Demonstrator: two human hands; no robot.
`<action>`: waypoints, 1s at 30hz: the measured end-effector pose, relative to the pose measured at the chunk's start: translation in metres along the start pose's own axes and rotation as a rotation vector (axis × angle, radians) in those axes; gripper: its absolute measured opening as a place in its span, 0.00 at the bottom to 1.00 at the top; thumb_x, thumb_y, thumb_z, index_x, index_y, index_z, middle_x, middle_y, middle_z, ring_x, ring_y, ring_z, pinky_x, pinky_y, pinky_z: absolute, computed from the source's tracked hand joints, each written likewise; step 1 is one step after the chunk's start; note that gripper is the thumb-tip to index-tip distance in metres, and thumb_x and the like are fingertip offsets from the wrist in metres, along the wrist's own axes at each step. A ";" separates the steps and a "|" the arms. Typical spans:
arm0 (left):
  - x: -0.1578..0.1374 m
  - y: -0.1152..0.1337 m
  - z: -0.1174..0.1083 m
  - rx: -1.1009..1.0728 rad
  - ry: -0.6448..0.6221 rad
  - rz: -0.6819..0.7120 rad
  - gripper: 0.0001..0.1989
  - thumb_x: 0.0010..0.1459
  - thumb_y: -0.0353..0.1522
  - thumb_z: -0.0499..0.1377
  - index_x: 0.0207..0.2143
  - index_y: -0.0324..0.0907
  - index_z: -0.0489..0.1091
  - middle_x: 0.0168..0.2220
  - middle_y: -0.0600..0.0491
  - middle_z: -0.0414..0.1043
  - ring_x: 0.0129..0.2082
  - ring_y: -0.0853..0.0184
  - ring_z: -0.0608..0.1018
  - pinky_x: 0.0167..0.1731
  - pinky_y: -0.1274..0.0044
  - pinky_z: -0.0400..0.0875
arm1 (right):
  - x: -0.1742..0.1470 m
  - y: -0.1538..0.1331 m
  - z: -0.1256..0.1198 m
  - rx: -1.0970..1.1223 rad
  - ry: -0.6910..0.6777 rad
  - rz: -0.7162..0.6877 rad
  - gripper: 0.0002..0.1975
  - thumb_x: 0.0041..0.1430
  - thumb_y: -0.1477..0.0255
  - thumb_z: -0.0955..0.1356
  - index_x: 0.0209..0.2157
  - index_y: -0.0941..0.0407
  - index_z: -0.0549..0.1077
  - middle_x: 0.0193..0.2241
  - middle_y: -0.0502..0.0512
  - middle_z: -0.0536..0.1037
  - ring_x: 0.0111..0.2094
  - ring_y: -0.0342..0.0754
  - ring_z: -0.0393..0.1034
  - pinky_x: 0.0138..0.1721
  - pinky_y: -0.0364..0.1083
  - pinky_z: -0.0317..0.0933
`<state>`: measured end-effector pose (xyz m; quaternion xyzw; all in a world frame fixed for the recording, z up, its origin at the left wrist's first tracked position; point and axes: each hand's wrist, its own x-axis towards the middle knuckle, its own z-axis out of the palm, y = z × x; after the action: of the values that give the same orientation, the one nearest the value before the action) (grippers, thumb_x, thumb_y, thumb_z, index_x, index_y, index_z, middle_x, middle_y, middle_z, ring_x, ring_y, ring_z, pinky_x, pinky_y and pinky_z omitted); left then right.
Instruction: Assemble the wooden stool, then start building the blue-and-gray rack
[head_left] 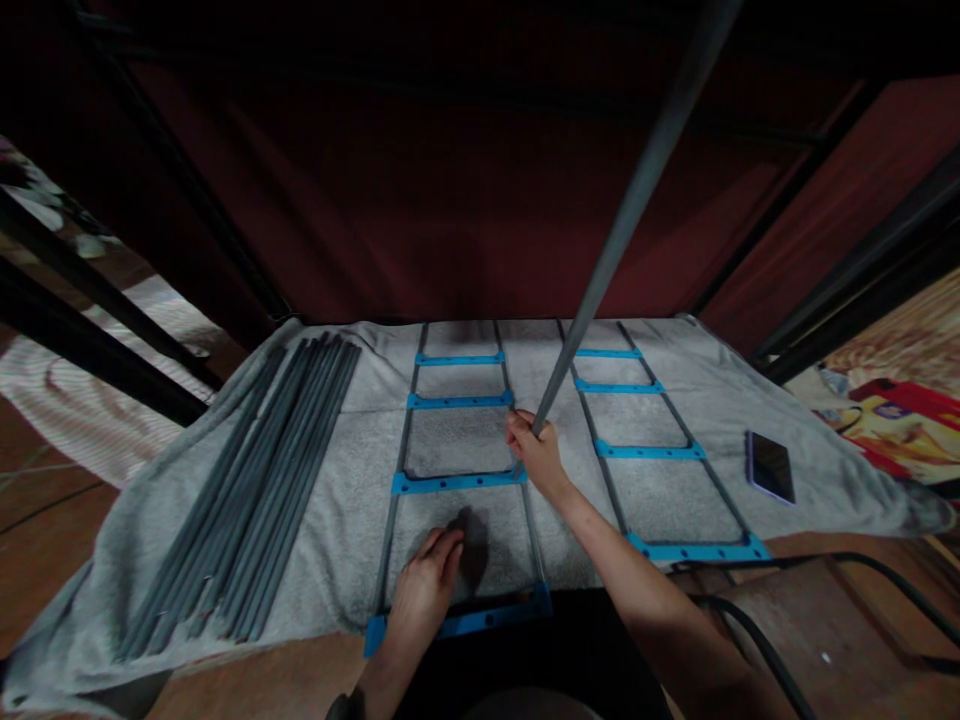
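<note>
My right hand [536, 445] is closed around a long grey rod [622, 220], which slants up and away to the right. The rod's lower end is close to the right end of a blue crosspiece [457, 483]; whether they touch, I cannot tell. That crosspiece belongs to a ladder-like frame [406, 430] of grey rods joined by several blue holed strips. My left hand [429, 580] hovers over the near part of this frame, fingers loosely bent, holding nothing I can see. Beneath it lies the nearest blue strip [487, 619], partly covered by my wrist.
On the left, several loose grey rods [255, 480] lie in a pile on the grey blanket [337, 540]. A second ladder-like frame [651, 452] rests to the right, with a phone [770, 467] beyond it. A dark red panel [480, 200] closes off the back.
</note>
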<state>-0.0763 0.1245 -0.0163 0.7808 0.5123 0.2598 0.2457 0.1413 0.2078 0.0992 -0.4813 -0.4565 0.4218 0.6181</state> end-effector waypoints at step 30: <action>0.109 0.019 0.056 0.375 -0.218 0.179 0.17 0.67 0.34 0.53 0.54 0.44 0.72 0.55 0.45 0.69 0.55 0.54 0.69 0.56 0.60 0.63 | -0.009 0.004 -0.010 0.072 0.001 0.029 0.15 0.53 0.67 0.66 0.16 0.54 0.61 0.15 0.43 0.57 0.16 0.37 0.46 0.18 0.41 0.40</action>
<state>0.0109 0.2119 -0.0289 0.8786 0.4506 0.0951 0.1261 0.1487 0.1982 0.0926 -0.4654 -0.4339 0.4467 0.6290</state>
